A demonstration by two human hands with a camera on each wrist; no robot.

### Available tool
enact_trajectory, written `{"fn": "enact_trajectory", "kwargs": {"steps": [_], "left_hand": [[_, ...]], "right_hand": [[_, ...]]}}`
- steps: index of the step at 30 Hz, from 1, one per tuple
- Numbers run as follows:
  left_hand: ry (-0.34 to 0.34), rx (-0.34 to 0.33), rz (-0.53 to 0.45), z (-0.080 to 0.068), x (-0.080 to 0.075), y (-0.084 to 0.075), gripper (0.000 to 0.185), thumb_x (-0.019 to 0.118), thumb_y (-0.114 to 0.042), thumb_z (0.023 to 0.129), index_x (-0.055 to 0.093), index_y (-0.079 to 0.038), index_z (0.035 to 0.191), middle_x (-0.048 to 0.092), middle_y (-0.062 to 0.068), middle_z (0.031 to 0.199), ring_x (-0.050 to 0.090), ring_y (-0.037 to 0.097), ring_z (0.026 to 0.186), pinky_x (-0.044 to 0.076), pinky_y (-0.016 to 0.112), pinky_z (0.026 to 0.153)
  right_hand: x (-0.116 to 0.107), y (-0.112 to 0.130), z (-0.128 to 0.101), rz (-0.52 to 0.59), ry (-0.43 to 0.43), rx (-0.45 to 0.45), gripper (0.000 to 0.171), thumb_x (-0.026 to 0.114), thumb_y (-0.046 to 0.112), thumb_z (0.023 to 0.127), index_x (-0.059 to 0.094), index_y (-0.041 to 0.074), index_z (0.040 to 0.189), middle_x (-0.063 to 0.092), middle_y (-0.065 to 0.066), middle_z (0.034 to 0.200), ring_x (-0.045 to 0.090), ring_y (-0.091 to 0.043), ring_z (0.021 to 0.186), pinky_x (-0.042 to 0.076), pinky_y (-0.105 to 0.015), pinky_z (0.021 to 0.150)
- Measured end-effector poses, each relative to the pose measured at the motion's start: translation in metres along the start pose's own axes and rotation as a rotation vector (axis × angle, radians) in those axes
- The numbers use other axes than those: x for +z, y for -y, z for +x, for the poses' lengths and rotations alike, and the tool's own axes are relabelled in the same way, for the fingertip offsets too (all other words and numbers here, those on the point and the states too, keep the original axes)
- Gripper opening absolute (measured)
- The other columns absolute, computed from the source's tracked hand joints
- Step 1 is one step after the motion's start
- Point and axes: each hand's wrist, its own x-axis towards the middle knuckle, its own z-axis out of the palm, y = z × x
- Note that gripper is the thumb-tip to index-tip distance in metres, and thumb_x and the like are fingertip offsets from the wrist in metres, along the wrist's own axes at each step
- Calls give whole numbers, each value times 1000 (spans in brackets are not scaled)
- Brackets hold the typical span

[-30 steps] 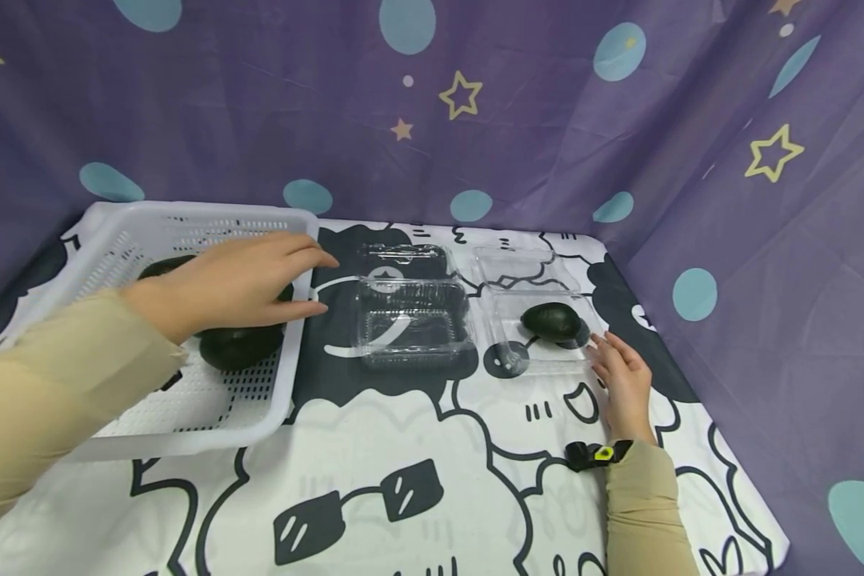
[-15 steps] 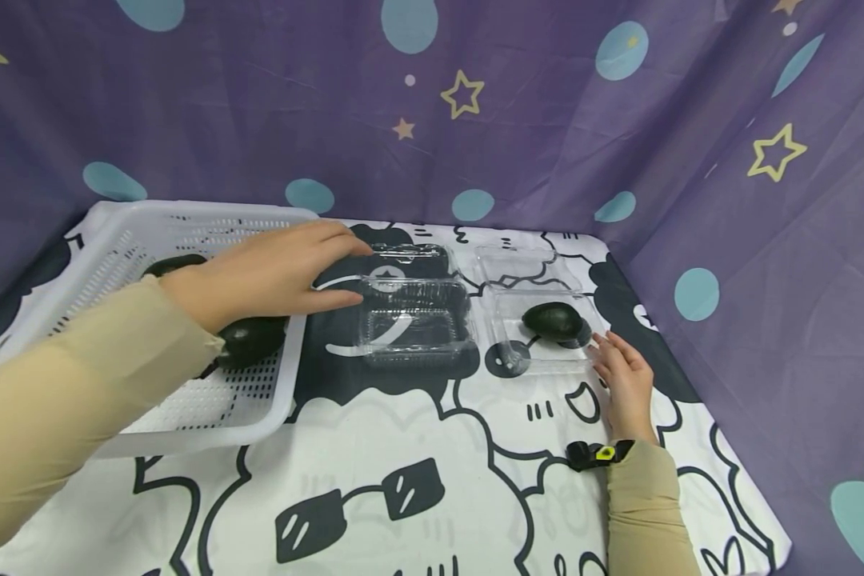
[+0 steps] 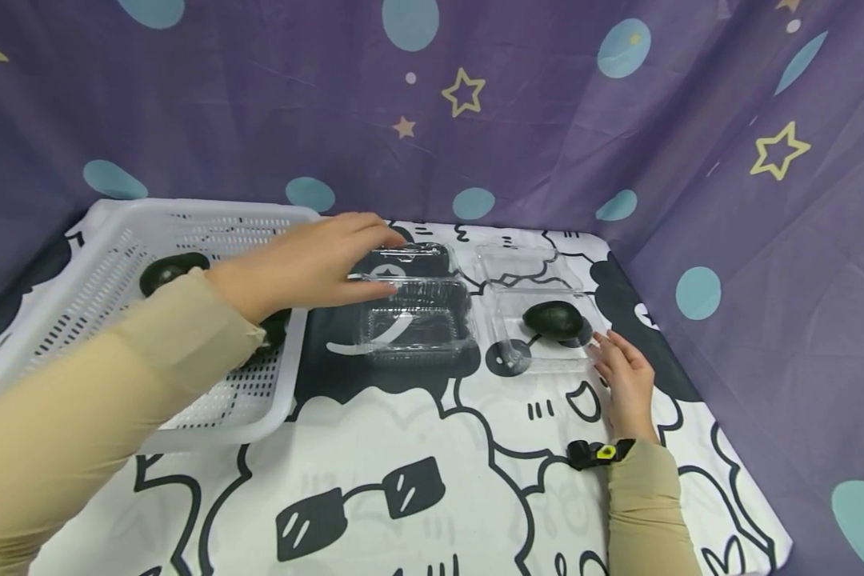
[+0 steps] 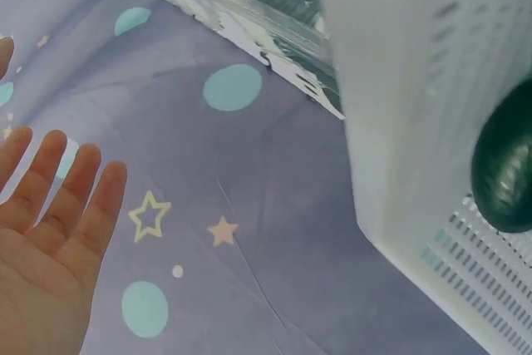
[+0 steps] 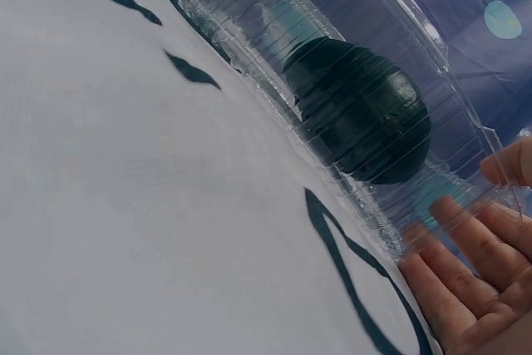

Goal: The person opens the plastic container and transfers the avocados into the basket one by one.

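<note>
My left hand (image 3: 317, 264) reaches palm-down past the basket rim. Its thumb and fingers are spread, with nothing held, over the left side of an open clear plastic clamshell container (image 3: 414, 316). That container has no produce in it. My right hand (image 3: 626, 384) touches the right edge of a second open clamshell container (image 3: 507, 340) with relaxed fingers. One dark green avocado (image 3: 553, 321) lies in that second container. In the right wrist view the avocado (image 5: 362, 110) shows through the ribbed plastic, with fingertips (image 5: 449, 214) against the container's end.
A white perforated basket (image 3: 288, 392) stands at the left, holding avocados (image 3: 176, 268) partly hidden by the left sleeve. The table wears a black-and-white cartoon cloth (image 3: 374, 440). A purple curtain (image 3: 533, 104) with stars hangs behind and at the right.
My left hand has moved right, from above the basket to over the left edge of the left container. The right hand and the avocado beside it have stayed put.
</note>
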Motion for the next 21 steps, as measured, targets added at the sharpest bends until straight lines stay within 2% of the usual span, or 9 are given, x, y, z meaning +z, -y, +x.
{"fn": "enact_trajectory", "kwargs": {"steps": [3, 6, 12, 21], "left_hand": [[1, -4, -5, 5, 2, -3, 60, 69, -46, 91, 53, -15, 141, 57, 6, 134, 55, 24, 124, 51, 46, 98], [-7, 3, -24, 10, 5, -6, 61, 70, -46, 90, 53, -16, 141, 57, 4, 135, 55, 24, 125, 51, 46, 99], [10, 21, -51, 19, 11, -13, 64, 71, -44, 90, 50, -13, 143, 53, 8, 140, 53, 27, 129, 46, 46, 107], [-17, 45, -40, 32, 26, -23, 60, 69, -43, 92, 51, -14, 141, 53, 7, 140, 52, 24, 130, 50, 43, 101]], "right_hand": [[0, 0, -1, -29, 7, -8, 48, 58, 27, 99, 52, 6, 142, 66, 0, 128, 67, -2, 102, 52, -12, 82], [0, 1, -1, -44, 8, -6, 48, 57, 28, 99, 52, 7, 143, 63, -4, 135, 66, -2, 103, 52, -11, 83], [0, 1, -1, -44, 4, 11, 48, 58, 29, 99, 52, 9, 143, 63, -3, 134, 66, -3, 107, 52, -11, 82], [0, 0, 0, -39, -1, 8, 48, 59, 28, 99, 53, 8, 142, 66, 2, 127, 66, -5, 107, 52, -12, 82]]}}
